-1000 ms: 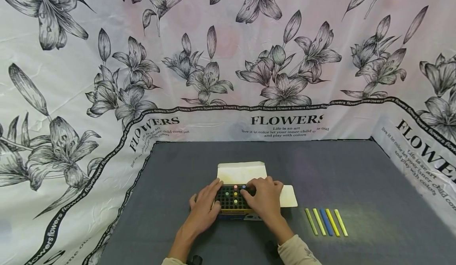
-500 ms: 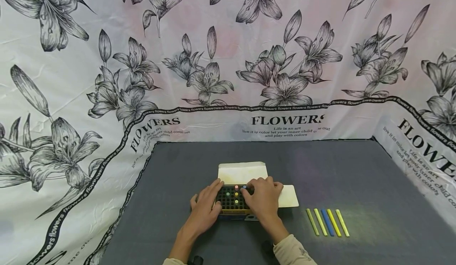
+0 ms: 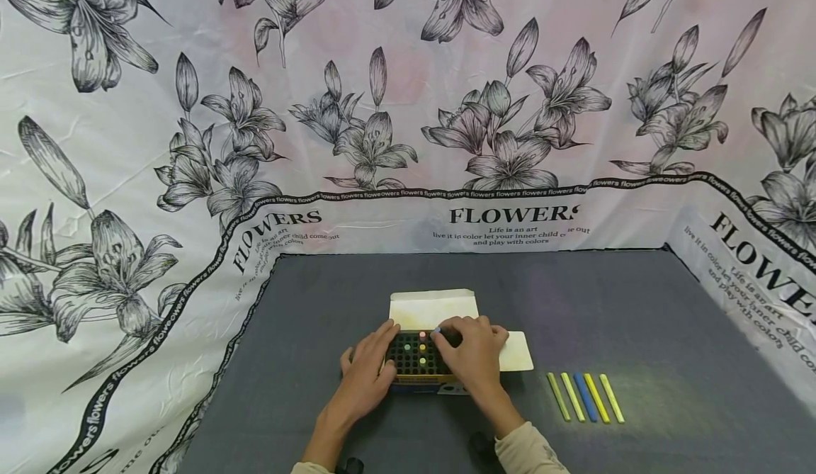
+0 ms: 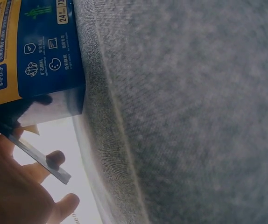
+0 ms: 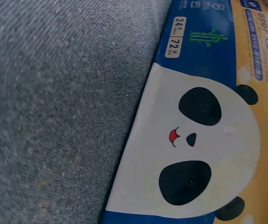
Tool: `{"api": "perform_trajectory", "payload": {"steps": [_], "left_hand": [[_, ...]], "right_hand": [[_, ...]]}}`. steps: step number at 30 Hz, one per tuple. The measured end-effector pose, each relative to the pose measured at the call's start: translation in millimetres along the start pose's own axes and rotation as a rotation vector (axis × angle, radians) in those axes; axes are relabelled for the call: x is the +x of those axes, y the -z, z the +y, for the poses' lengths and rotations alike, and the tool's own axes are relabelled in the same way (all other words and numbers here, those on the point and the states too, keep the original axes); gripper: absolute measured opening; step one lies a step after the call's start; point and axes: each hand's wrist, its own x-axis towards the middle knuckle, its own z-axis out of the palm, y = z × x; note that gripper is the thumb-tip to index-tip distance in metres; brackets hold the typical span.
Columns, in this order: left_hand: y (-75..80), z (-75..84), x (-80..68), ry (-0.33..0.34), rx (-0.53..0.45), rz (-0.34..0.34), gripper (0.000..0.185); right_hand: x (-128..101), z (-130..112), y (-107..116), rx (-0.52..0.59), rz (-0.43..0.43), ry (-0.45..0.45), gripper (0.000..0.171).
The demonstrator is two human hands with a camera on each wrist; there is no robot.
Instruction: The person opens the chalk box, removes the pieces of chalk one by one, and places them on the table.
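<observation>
A chalk box [image 3: 417, 380] stands in the middle of the table, its lid up and its black holed insert [image 3: 401, 364] showing a few chalk tops. My left hand [image 3: 365, 371] grips the box's left end; in the left wrist view, its fingers lie around an end flap [image 4: 45, 161]. At the back row, my right hand [image 3: 477, 352] pinches a blue chalk stick [image 3: 437, 330], only its top showing. That hand covers the insert's right part. The box's printed front, with a panda face [image 5: 222, 144], fills much of the right wrist view.
Several chalk sticks, green, yellow and a blue one [image 3: 585, 397], lie in a row right of the box. The open lid [image 3: 433, 309] stands behind it and a side flap [image 3: 518, 351] sticks out right. A flower-print cloth [image 3: 382, 141] bounds the grey table [image 3: 637, 318].
My right fingertips have shifted slightly and now close on the blue chalk's top at the back row. My left hand stays at the box's left end.
</observation>
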Motion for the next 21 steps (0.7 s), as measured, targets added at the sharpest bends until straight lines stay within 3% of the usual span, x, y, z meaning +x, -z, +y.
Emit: {"api": "perform_trajectory", "payload": {"steps": [13,21], "left_hand": [[-0.5,0.4,-0.6,0.023,-0.003,-0.012,0.062],[-0.7,0.3,-0.4,0.025,0.006,-0.008,0.062]], "right_hand": [[0,2,4,0.170,0.019,0.024,0.016],[4,0,14,0.338,0.035,-0.014,0.014]]}}
